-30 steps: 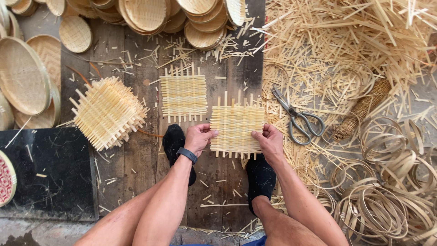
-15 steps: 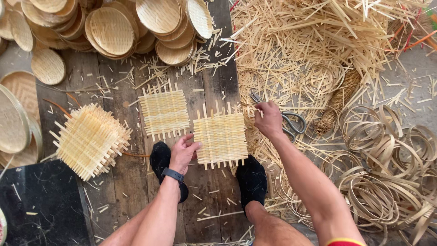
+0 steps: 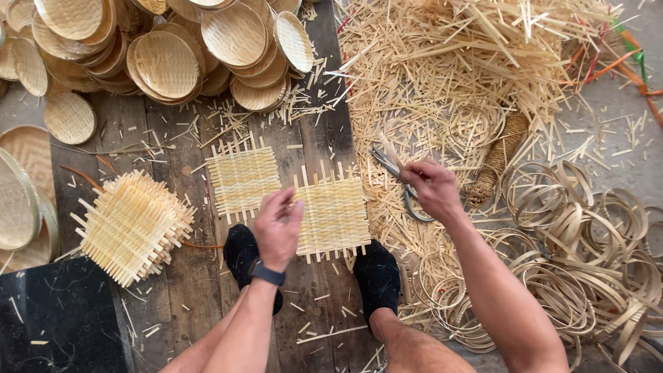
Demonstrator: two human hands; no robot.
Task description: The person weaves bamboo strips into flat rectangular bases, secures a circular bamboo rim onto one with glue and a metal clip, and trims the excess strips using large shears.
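- Dark weathered wooden plank floor [image 3: 173,138] carries everything, with round woven bamboo trays [image 3: 166,62] heaped along its far edge.
- Pale loose bamboo strips [image 3: 469,76] pile over its right edge.
- Square woven bamboo mat [image 3: 335,214] lies mid-floor between two black shoes.
- Left hand [image 3: 277,228] hovers half-open over that mat's left edge.
- Right hand [image 3: 434,188] closes on grey metal scissors [image 3: 400,183].

The left hand [image 3: 277,229] hangs in the air in front of the person, fingers loosely curled and empty, a dark band on the wrist. The right hand [image 3: 434,188] reaches out to the right side, arm stretched, fingers closed in a grip.
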